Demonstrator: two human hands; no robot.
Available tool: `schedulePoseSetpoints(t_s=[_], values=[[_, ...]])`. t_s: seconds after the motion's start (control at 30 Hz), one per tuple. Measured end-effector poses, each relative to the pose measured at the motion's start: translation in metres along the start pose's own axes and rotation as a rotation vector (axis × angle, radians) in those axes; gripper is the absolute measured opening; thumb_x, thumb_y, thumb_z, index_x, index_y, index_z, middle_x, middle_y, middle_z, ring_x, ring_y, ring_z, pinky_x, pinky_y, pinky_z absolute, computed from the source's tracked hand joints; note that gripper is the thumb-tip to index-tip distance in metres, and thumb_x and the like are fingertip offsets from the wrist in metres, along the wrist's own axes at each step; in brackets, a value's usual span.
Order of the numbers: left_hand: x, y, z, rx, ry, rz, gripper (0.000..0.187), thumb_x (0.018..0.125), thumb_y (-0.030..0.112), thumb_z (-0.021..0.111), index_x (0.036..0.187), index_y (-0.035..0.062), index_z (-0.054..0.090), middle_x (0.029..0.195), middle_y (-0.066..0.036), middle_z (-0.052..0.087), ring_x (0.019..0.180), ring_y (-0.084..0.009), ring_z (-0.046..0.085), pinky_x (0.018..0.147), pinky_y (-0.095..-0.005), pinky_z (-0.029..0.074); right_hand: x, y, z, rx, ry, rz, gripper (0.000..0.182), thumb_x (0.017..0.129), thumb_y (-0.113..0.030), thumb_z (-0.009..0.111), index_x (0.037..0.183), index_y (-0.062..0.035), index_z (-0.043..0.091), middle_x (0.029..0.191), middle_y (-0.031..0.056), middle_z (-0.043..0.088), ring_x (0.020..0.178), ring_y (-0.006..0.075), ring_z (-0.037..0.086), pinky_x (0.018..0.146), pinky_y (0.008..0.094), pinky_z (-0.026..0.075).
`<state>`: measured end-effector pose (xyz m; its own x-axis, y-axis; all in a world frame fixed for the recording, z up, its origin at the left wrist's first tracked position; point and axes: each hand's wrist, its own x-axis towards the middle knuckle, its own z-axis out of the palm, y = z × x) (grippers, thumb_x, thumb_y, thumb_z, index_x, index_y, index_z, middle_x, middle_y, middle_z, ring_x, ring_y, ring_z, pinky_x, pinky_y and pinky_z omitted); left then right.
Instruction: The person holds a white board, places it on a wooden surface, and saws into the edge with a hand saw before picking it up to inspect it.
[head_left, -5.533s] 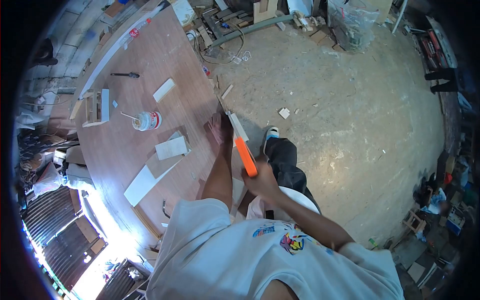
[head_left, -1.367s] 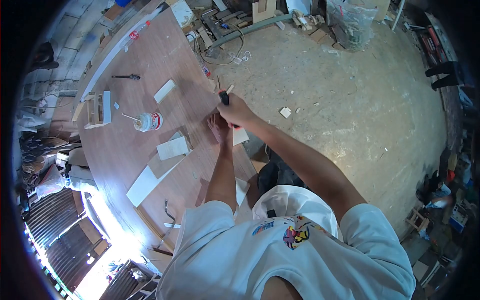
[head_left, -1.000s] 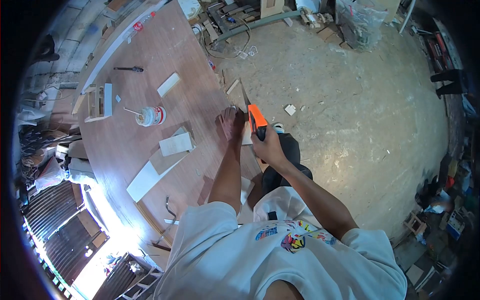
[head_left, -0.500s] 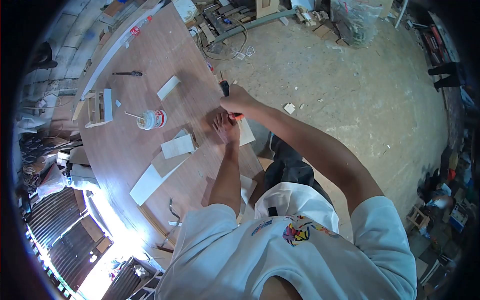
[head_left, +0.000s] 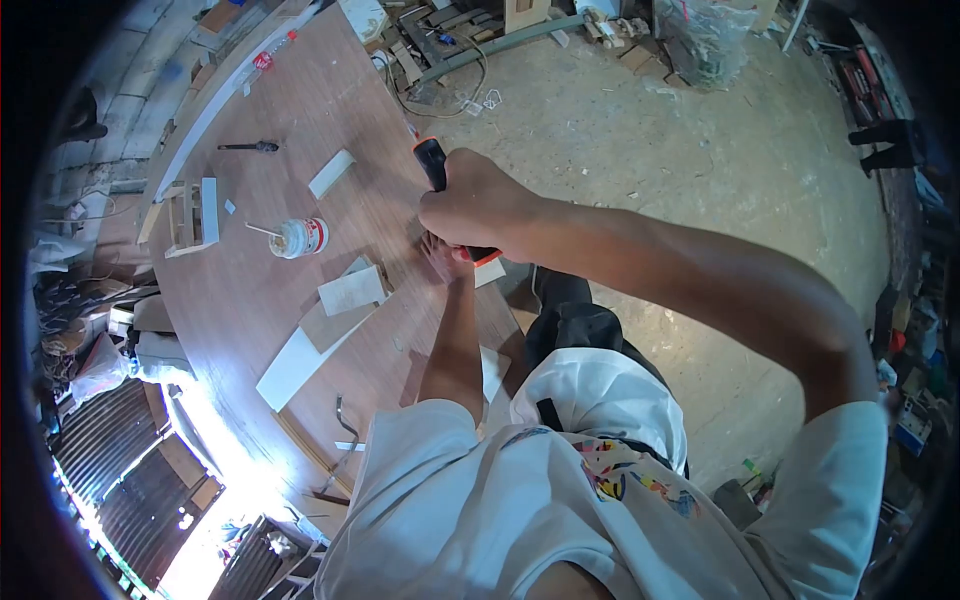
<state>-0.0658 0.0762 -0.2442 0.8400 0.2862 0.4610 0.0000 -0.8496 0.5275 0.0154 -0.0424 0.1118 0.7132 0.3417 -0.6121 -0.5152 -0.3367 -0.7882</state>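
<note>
My right hand [head_left: 480, 200] is closed around a black-and-orange tool [head_left: 431, 163] with a dark upper end and an orange-edged lower part. Its exact kind is hidden by my grip. Below it my left hand [head_left: 445, 260] lies flat near the table's edge, fingers stretched out and partly covered by my right hand. A pale piece of wood [head_left: 489, 272] sticks out past the table edge, just under the tool's lower part and beside my left hand.
On the brown table [head_left: 260, 330] stand a glue jar [head_left: 300, 238] with a stick in it and a small wooden frame [head_left: 193, 217]. Pale wood blocks [head_left: 350, 291], a long white board [head_left: 288, 368] and a dark tool [head_left: 249, 147] lie around. A plastic bottle [head_left: 264, 60] lies at the far edge.
My right hand and the tool have shifted toward the left, and the right elbow has swung outward. More of the tool's black upper end shows. My left hand stays almost in place.
</note>
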Motion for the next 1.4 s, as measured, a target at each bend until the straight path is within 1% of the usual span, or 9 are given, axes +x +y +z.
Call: schedulePoseSetpoints(t_s=[0.17,0.27,0.33,0.47,0.6,0.77,0.93,1.13,1.4], values=[[0.001,0.002,-0.010,0.039,-0.057,-0.018,0.036,0.068,0.027,0.064,0.097,0.0057,0.055,0.096,-0.012,0.055,0.097,-0.0331,0.049,0.087,-0.0446,0.037,0.039,0.054,0.021,-0.015,-0.001,-0.020,0.010,0.072,0.001,0.047,0.079,0.0071,0.049,0.061,0.0138,0.053,0.047,0.0210,0.054,0.040,0.0356,0.041],[0.009,0.005,-0.003,0.077,-0.207,-0.092,0.038,0.067,0.026,0.064,0.099,0.0066,0.056,0.100,-0.014,0.056,0.101,-0.0349,0.049,0.091,-0.0459,0.036,0.113,0.132,0.040,-0.094,0.284,-0.120,0.013,0.072,-0.001,0.049,0.081,0.0079,0.050,0.062,0.0150,0.055,0.048,0.0228,0.058,0.040,0.0369,0.043],[0.000,-0.004,0.000,0.000,-0.037,0.024,0.038,0.068,0.027,0.065,0.100,0.0078,0.058,0.102,-0.014,0.057,0.102,-0.0347,0.048,0.092,-0.0457,0.036,0.130,0.127,0.048,-0.108,0.195,0.090,0.036,0.069,-0.013,0.061,0.098,0.0077,0.057,0.094,0.0247,0.064,0.093,0.0335,0.064,0.075,0.0391,0.051],[0.006,-0.003,-0.001,0.027,-0.315,-0.227,0.042,0.069,0.029,0.067,0.104,0.0079,0.057,0.107,-0.011,0.057,0.105,-0.0346,0.049,0.095,-0.0466,0.035,0.117,0.102,0.031,-0.225,0.164,0.136,0.038,0.069,-0.013,0.062,0.101,0.0056,0.057,0.097,0.0240,0.064,0.094,0.0336,0.063,0.077,0.0385,0.051],[-0.041,-0.077,0.061,-0.093,-0.127,-0.139,0.046,0.067,0.025,0.069,0.107,0.0070,0.055,0.109,-0.012,0.056,0.106,-0.0345,0.048,0.094,-0.0463,0.035,0.079,0.058,0.026,-0.077,0.082,0.112,0.022,0.070,-0.007,0.058,0.084,0.0101,0.060,0.077,0.0203,0.065,0.068,0.0266,0.067,0.056,0.0355,0.053],[-0.008,-0.016,0.002,0.144,-0.327,-0.130,0.047,0.068,0.021,0.067,0.110,0.0060,0.053,0.116,-0.012,0.055,0.109,-0.0356,0.047,0.098,-0.0479,0.033,0.031,0.032,0.009,0.012,0.054,0.155,0.024,0.070,-0.006,0.056,0.085,0.0126,0.058,0.074,0.0189,0.064,0.062,0.0248,0.066,0.051,0.0345,0.051],[-0.047,-0.046,0.045,-0.057,-0.147,-0.173,0.037,0.070,0.020,0.062,0.103,0.0050,0.055,0.108,-0.013,0.056,0.103,-0.0359,0.048,0.094,-0.0467,0.035,0.050,0.070,0.021,-0.051,0.186,-0.196,0.016,0.071,-0.004,0.052,0.078,0.0100,0.055,0.067,0.0179,0.058,0.048,0.0271,0.059,0.042,0.0378,0.043],[0.014,0.008,-0.009,-0.036,-0.182,-0.060,0.022,0.074,0.026,0.060,0.085,0.0072,0.056,0.086,-0.013,0.056,0.087,-0.0341,0.050,0.079,-0.0455,0.039,0.132,0.122,0.028,-0.089,0.057,0.224,0.029,0.070,-0.006,0.055,0.096,0.0068,0.058,0.078,0.0213,0.064,0.061,0.0227,0.066,0.051,0.0336,0.051],[0.022,0.025,-0.023,-0.054,-0.252,-0.040,0.041,0.069,0.020,0.068,0.106,0.0058,0.057,0.099,-0.012,0.058,0.094,-0.0348,0.051,0.085,-0.0438,0.039,0.139,0.151,0.039,-0.081,0.212,0.153,0.030,0.070,-0.013,0.060,0.092,0.0072,0.059,0.091,0.0232,0.065,0.085,0.0302,0.067,0.068,0.0381,0.053]])
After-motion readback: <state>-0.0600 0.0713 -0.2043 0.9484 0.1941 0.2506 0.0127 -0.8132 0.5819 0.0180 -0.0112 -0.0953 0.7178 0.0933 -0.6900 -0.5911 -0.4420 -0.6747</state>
